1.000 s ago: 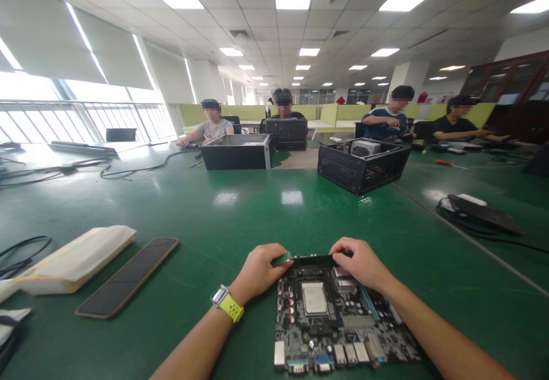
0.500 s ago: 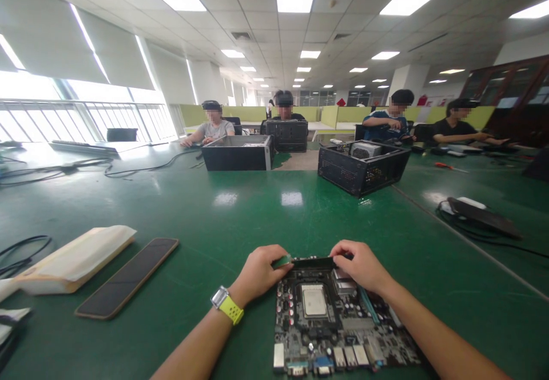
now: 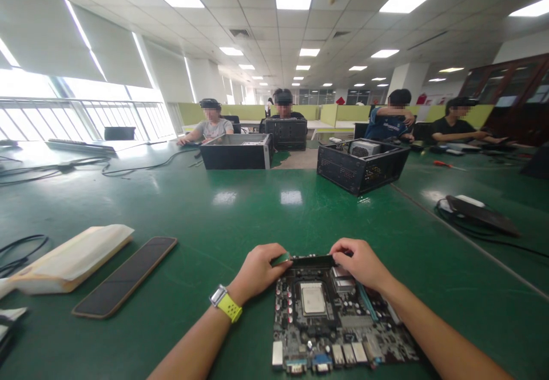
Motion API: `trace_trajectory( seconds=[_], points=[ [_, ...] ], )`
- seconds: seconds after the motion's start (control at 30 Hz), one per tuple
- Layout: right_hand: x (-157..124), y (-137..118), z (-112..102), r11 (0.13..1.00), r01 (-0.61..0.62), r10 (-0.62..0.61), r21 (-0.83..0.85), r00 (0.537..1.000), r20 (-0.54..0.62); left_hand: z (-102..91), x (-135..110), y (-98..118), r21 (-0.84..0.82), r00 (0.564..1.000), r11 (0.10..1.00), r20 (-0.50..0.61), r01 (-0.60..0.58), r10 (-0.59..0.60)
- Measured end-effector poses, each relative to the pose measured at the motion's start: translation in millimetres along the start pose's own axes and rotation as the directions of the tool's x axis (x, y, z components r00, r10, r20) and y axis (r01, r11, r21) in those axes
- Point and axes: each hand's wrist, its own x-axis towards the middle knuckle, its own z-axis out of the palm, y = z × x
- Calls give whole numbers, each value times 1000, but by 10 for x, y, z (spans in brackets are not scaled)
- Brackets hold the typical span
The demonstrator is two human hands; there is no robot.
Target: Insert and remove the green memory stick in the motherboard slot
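A motherboard [image 3: 338,326] lies flat on the table, ports toward me, with a silver processor [image 3: 313,299] in its socket. My left hand [image 3: 261,271] is closed at its far left corner, thumb and forefinger pinching a green strip [image 3: 281,259] that looks like a memory stick, mostly hidden by the fingers. At the right end of the black memory slots [image 3: 312,261], along the board's far edge, my right hand [image 3: 358,261] is closed with its fingertips on the slot end. Whether those fingertips hold anything else cannot be made out.
On the green table [image 3: 193,208], a phone [image 3: 126,277] and a pale paper-wrapped packet [image 3: 77,257] lie left. Computer cases [image 3: 235,154] stand ahead. A dark device with cables [image 3: 480,214] lies right. Several people sit across the table.
My hands and the motherboard stay nearly in place; the view shifts very slightly. A person across at the right has raised an arm toward their head.
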Motion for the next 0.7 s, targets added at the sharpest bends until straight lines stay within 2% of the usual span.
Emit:
trace_trajectory(
  seconds=[0.37, 0.57, 0.63, 0.7],
  points=[
    [5, -13, -6, 1000, -1, 1, 19, 1000, -1, 0, -4, -7, 7, 1000, 1000, 23, 7, -8],
    [12, 21, 17, 1000, 0, 0, 21, 1000, 8, -12, -6, 15, -50, 1000, 999, 11, 0, 0],
    [30, 49, 7, 999, 4, -4, 35, 1000, 5, -27, 2, 27, -98, 1000, 995, -19, -6, 5],
    [39, 36, -35, 999, 22, -21, 32, 999, -33, -50, 13, 30, -140, 994, 990, -112, 1, -17]
  ],
)
